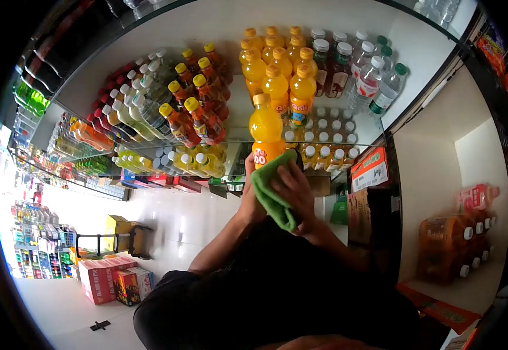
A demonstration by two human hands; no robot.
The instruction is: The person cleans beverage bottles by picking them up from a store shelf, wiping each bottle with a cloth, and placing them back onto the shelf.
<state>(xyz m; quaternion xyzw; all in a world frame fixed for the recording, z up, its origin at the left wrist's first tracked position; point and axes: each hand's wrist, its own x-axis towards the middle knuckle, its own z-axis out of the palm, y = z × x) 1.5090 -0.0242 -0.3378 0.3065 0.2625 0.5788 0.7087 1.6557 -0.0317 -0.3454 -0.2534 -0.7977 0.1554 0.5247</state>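
Note:
A bottle of orange drink (pixel 265 125) with an orange cap stands out in front of the shelf, held in my left hand (pixel 250 195), whose fingers wrap round its lower part. My right hand (pixel 298 192) grips a folded green cloth (pixel 272 189) and presses it against the lower side of the bottle. The cloth hides the bottle's base and part of its label. Just behind, similar orange drink bottles (pixel 275 87) stand in rows on the glass shelf (pixel 239 119).
Red-and-yellow bottles with yellow caps (pixel 198 114) stand to the left, clear water bottles (pixel 370 79) to the right. Small white-capped bottles (pixel 327 154) fill the shelf below. A side compartment holds a wrapped pack of bottles (pixel 449 242). Cartons (pixel 105 277) and a trolley (pixel 114 236) are on the floor.

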